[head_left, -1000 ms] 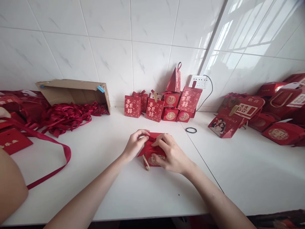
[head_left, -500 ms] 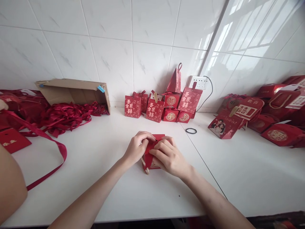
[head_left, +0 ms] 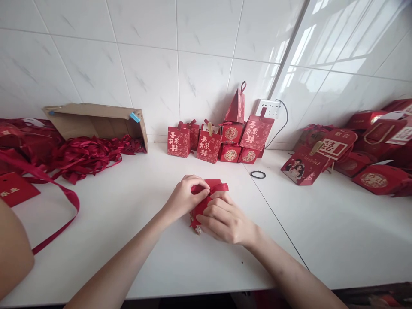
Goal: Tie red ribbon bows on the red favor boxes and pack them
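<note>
A small red gift box (head_left: 210, 182) stands on the white table, mostly covered by my hands. On top of it, a red ribbon (head_left: 222, 187) forms a loop that sticks out to the right. My left hand (head_left: 188, 193) pinches the ribbon between thumb and fingertips at the box's top. Curled over the front right of the box is my right hand (head_left: 225, 216), its fingers closed around the ribbon's lower part; its fingertips are partly hidden. A twisted cream cord end (head_left: 197, 230) pokes out below the box's left side.
An open cardboard box (head_left: 96, 112) spills a heap of red ribbons (head_left: 93, 156) at left. Another person's arm (head_left: 14, 249) shows beside a long ribbon (head_left: 72, 214). Several finished red boxes (head_left: 178, 141) line the wall, with more piled at right (head_left: 380, 180). A black band (head_left: 258, 174) lies nearby.
A ribbon loop now shows on top of the box, sticking out rightward. My right hand has moved slightly down, and my left thumb and fingers have come together. The other person's ribbon shifted left.
</note>
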A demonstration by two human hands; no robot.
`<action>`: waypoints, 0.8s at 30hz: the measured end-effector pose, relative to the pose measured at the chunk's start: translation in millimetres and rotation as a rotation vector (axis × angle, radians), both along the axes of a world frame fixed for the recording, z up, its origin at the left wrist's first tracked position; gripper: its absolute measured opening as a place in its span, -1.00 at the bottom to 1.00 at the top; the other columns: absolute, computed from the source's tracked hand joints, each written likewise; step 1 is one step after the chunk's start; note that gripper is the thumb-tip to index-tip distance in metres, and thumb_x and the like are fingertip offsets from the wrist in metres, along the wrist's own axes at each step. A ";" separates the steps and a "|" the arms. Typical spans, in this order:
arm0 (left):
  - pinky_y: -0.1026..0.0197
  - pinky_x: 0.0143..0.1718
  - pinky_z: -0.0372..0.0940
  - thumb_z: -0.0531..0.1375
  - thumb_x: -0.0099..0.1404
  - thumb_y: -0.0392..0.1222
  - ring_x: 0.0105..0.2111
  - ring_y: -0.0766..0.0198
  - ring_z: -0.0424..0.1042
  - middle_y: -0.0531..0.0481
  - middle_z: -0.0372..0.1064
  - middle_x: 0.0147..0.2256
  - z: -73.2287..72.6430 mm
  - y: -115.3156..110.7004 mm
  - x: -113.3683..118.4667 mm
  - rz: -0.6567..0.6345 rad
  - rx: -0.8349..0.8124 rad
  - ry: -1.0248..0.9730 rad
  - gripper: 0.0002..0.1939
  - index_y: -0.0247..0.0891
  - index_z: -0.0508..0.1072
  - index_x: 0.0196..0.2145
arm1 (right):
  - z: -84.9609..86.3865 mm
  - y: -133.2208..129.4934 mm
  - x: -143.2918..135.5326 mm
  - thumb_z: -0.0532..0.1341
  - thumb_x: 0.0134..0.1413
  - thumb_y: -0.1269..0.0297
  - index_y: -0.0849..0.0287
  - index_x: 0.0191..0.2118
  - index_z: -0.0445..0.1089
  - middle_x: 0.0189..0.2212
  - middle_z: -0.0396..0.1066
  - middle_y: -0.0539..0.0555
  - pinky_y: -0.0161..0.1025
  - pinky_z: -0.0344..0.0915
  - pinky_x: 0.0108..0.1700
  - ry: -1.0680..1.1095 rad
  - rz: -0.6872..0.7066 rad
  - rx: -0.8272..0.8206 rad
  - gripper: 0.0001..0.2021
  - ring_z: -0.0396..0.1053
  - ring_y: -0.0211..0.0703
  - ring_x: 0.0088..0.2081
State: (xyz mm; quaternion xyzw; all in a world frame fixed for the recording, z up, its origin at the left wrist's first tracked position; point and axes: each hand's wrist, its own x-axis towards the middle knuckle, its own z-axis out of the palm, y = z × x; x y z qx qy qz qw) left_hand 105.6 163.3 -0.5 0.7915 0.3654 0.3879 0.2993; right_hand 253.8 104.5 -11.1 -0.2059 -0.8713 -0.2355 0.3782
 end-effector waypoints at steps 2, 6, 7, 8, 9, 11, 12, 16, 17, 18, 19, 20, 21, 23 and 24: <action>0.12 -0.07 0.21 0.13 0.13 -0.21 -0.18 0.15 0.35 -0.01 0.44 -0.33 -0.9 1.4 0.3 0.008 0.011 0.001 -0.89 -0.18 0.45 -0.48 | -1.6 -3.2 -5.1 0.13 0.09 0.47 0.15 -0.39 0.36 -0.54 0.33 -0.03 -0.20 0.23 -0.25 0.001 0.035 -0.008 -0.89 0.22 -0.26 -0.45; 0.11 -0.06 0.20 0.13 0.12 -0.22 -0.17 0.15 0.34 0.00 0.44 -0.33 -1.1 2.1 0.5 0.023 0.019 0.015 -0.89 -0.18 0.45 -0.49 | -2.7 -5.5 -1.7 0.06 0.12 0.24 0.14 -0.43 0.31 -0.60 0.26 -0.02 -0.19 0.23 -0.34 0.126 0.249 -0.091 -0.83 0.20 -0.24 -0.50; 0.11 -0.06 0.21 0.13 0.12 -0.22 -0.16 0.14 0.34 0.00 0.44 -0.32 -0.8 1.7 0.4 0.021 0.009 0.015 -0.89 -0.18 0.46 -0.48 | -1.4 -3.9 3.7 0.01 0.13 0.20 0.14 -0.45 0.28 -0.62 0.23 -0.01 -0.18 0.21 -0.38 0.212 0.241 -0.135 -0.78 0.19 -0.23 -0.52; 0.10 -0.06 0.21 0.13 0.12 -0.21 -0.16 0.13 0.34 -0.01 0.43 -0.32 -0.4 1.2 0.3 0.018 -0.006 0.015 -0.89 -0.18 0.46 -0.47 | 0.6 -1.2 10.5 -0.03 0.15 0.19 0.13 -0.49 0.25 -0.62 0.20 0.00 -0.19 0.18 -0.41 0.325 0.169 -0.193 -0.74 0.17 -0.22 -0.53; 0.10 -0.06 0.22 0.13 0.12 -0.20 -0.14 0.12 0.34 -0.02 0.43 -0.30 0.0 0.5 0.2 0.016 -0.025 0.013 -0.90 -0.18 0.46 -0.45 | 3.2 2.4 18.0 -0.07 0.18 0.18 0.12 -0.53 0.20 -0.62 0.18 0.00 -0.20 0.14 -0.43 0.445 0.040 -0.270 -0.70 0.15 -0.22 -0.53; 0.08 -0.06 0.22 0.14 0.11 -0.18 -0.13 0.10 0.33 -0.04 0.41 -0.27 0.9 -1.0 0.1 0.012 -0.057 0.008 -0.90 -0.18 0.46 -0.42 | 9.0 10.8 32.2 -0.11 0.21 0.11 0.13 -0.58 0.12 -0.63 0.10 -0.01 -0.23 0.07 -0.47 0.626 -0.282 -0.502 -0.63 0.08 -0.24 -0.55; 0.07 -0.05 0.22 0.15 0.11 -0.17 -0.12 0.10 0.33 -0.05 0.40 -0.26 1.3 -1.6 -0.1 0.010 -0.064 0.008 -0.90 -0.18 0.46 -0.41 | 11.7 14.9 37.5 -0.12 0.20 0.03 0.13 -0.59 0.10 -0.63 0.07 -0.03 -0.24 0.04 -0.48 0.663 -0.408 -0.654 -0.59 0.04 -0.25 -0.56; 0.06 -0.04 0.24 0.17 0.10 -0.14 -0.09 0.08 0.30 -0.05 0.37 -0.24 2.1 -2.3 -2.1 -0.020 -0.078 0.032 -0.87 -0.18 0.45 -0.37 | 16.2 25.1 43.0 -0.08 0.10 -0.18 0.16 -0.59 0.09 -0.62 0.06 -0.07 -0.29 0.00 -0.47 0.613 -0.386 -1.232 -0.50 0.01 -0.30 -0.54; 0.07 -0.05 0.24 0.17 0.10 -0.14 -0.08 0.08 0.29 -0.05 0.36 -0.22 2.2 -2.1 -3.1 -0.033 -0.088 0.034 -0.85 -0.18 0.45 -0.34 | 16.0 26.0 41.9 -0.04 0.07 -0.19 0.17 -0.59 0.09 -0.61 0.07 -0.07 -0.30 0.00 -0.47 0.612 -0.331 -1.312 -0.50 0.02 -0.31 -0.54; 0.07 -0.05 0.25 0.18 0.09 -0.14 -0.07 0.08 0.29 -0.05 0.35 -0.21 2.2 -1.9 -4.0 -0.048 -0.103 0.030 -0.83 -0.17 0.45 -0.31 | 15.4 26.5 40.5 0.00 0.05 -0.19 0.17 -0.58 0.10 -0.60 0.07 -0.08 -0.30 0.00 -0.47 0.623 -0.286 -1.365 -0.51 0.02 -0.32 -0.53; 0.08 -0.05 0.26 0.19 0.09 -0.14 -0.07 0.08 0.30 -0.05 0.35 -0.19 2.2 -1.6 -5.0 -0.063 -0.121 0.018 -0.80 -0.17 0.44 -0.28 | 14.7 26.8 39.3 0.04 0.02 -0.18 0.17 -0.58 0.10 -0.60 0.06 -0.09 -0.31 -0.01 -0.47 0.640 -0.258 -1.401 -0.52 0.02 -0.33 -0.54; 0.08 -0.05 0.26 0.21 0.08 -0.14 -0.07 0.09 0.31 -0.05 0.34 -0.17 2.1 -1.3 -5.7 -0.076 -0.140 0.002 -0.77 -0.17 0.44 -0.25 | 14.1 27.0 38.6 0.07 0.00 -0.17 0.17 -0.57 0.11 -0.60 0.07 -0.10 -0.31 0.00 -0.47 0.657 -0.238 -1.429 -0.53 0.03 -0.34 -0.54; 0.08 -0.04 0.26 0.22 0.07 -0.13 -0.08 0.09 0.32 -0.06 0.34 -0.16 1.9 -0.9 -6.3 -0.089 -0.160 -0.015 -0.73 -0.17 0.43 -0.23 | 13.4 27.3 38.4 0.09 -0.01 -0.16 0.18 -0.57 0.11 -0.60 0.08 -0.10 -0.31 0.02 -0.45 0.674 -0.219 -1.449 -0.54 0.05 -0.34 -0.53; 0.07 -0.03 0.25 0.24 0.06 -0.13 -0.08 0.08 0.33 -0.07 0.33 -0.13 1.1 0.0 -6.7 -0.107 -0.190 -0.045 -0.69 -0.17 0.42 -0.19 | 12.4 28.4 39.4 0.11 -0.02 -0.14 0.18 -0.58 0.13 -0.60 0.12 -0.10 -0.30 0.07 -0.40 0.701 -0.183 -1.480 -0.55 0.10 -0.33 -0.51; 0.06 -0.02 0.25 0.25 0.05 -0.12 -0.07 0.07 0.34 -0.07 0.33 -0.12 0.6 0.6 -6.7 -0.113 -0.202 -0.056 -0.68 -0.18 0.42 -0.18 | 11.9 29.2 40.6 0.12 -0.02 -0.13 0.19 -0.57 0.14 -0.59 0.14 -0.09 -0.29 0.10 -0.38 0.710 -0.174 -1.493 -0.55 0.13 -0.32 -0.50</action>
